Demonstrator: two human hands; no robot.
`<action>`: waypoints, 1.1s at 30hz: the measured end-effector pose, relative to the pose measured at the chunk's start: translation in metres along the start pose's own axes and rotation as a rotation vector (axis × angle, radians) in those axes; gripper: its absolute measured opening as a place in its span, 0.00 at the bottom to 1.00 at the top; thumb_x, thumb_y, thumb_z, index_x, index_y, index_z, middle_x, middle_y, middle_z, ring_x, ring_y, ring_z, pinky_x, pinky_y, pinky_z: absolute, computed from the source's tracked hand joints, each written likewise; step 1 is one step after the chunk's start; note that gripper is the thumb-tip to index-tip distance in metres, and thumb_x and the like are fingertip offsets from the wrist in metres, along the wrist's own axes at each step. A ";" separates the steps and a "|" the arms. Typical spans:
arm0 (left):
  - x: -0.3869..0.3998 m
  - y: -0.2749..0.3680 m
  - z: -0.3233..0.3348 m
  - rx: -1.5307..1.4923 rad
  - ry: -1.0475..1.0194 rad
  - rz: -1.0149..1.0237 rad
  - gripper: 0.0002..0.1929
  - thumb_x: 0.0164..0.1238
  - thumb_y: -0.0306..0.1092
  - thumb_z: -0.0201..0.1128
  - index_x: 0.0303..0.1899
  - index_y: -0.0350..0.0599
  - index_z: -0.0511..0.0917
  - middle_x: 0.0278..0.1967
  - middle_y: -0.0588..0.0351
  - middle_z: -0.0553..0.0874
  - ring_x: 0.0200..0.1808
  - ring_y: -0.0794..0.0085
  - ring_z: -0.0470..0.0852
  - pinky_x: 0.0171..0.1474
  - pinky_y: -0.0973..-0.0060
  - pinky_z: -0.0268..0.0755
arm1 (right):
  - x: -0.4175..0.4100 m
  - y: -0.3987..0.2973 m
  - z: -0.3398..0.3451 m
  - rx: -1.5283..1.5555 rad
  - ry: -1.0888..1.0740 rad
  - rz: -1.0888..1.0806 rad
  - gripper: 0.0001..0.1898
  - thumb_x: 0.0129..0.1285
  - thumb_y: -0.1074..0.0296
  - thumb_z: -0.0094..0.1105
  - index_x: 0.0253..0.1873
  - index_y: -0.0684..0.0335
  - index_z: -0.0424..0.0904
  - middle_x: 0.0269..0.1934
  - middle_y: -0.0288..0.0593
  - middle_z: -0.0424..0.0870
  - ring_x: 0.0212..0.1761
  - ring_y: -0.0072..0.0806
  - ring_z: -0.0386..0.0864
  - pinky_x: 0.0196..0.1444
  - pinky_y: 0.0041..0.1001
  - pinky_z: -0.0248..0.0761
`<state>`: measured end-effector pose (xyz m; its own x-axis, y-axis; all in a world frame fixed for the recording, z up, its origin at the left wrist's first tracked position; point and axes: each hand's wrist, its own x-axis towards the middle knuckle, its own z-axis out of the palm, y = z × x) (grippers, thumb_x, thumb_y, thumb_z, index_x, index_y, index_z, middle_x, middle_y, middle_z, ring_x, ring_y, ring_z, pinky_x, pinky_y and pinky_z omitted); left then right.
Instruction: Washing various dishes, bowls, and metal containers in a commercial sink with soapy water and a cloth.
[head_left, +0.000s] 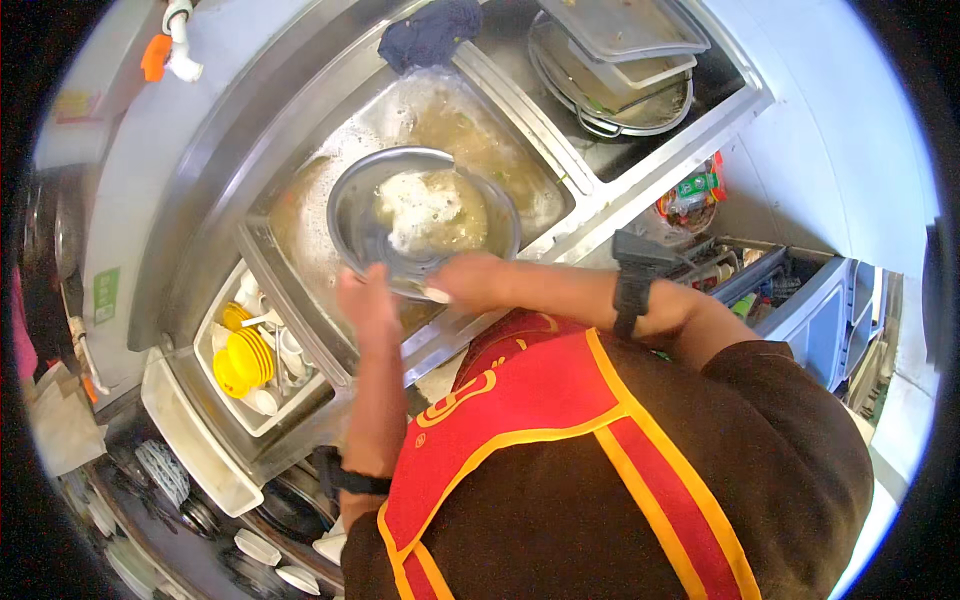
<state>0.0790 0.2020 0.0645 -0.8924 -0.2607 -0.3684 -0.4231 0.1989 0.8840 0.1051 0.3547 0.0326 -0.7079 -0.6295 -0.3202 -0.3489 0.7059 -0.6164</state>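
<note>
A round metal basin (352, 187) is tilted over the middle compartment of a stainless steel sink (300, 146). White foam (420, 210) and cloudy liquid lie inside it. My left hand (367, 300), blurred, grips the near left part of the basin's rim. Farther right along the same rim, my right hand (472, 281) is closed on the near edge. A small white patch shows at its fingers; I cannot tell what it is. Murky, foamy water (480, 135) fills the compartment around the basin.
The left compartment holds a white tub (262, 431) with yellow bowls (251, 356) and white utensils. In the right compartment, clear trays (630, 30) rest on a round pot (600, 127). A dark cloth (431, 34) drapes the divider. A crate (802, 300) stands at right.
</note>
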 end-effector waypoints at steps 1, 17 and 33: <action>-0.017 -0.002 0.009 0.058 0.022 -0.012 0.06 0.54 0.27 0.56 0.34 0.36 0.73 0.23 0.57 0.78 0.23 0.72 0.81 0.18 0.76 0.74 | 0.000 -0.001 -0.001 0.007 0.004 0.017 0.11 0.51 0.68 0.55 0.41 0.56 0.75 0.34 0.48 0.81 0.37 0.45 0.80 0.39 0.41 0.72; -0.022 -0.018 0.004 -0.194 0.060 -0.015 0.08 0.54 0.25 0.53 0.37 0.37 0.73 0.31 0.52 0.80 0.23 0.72 0.79 0.20 0.75 0.76 | -0.007 -0.002 -0.006 0.099 -0.044 0.012 0.12 0.49 0.66 0.58 0.42 0.56 0.76 0.33 0.47 0.81 0.36 0.45 0.80 0.37 0.41 0.73; -0.002 -0.004 -0.025 -0.123 -0.054 -0.093 0.09 0.52 0.24 0.55 0.37 0.40 0.73 0.29 0.55 0.80 0.24 0.76 0.79 0.20 0.79 0.72 | -0.025 0.013 -0.006 -0.047 -0.166 0.048 0.12 0.53 0.67 0.54 0.43 0.55 0.75 0.34 0.46 0.82 0.37 0.45 0.81 0.37 0.41 0.73</action>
<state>0.0864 0.1785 0.0691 -0.8589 -0.2206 -0.4622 -0.4846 0.0582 0.8728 0.1153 0.3815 0.0370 -0.6142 -0.6374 -0.4652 -0.3487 0.7481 -0.5645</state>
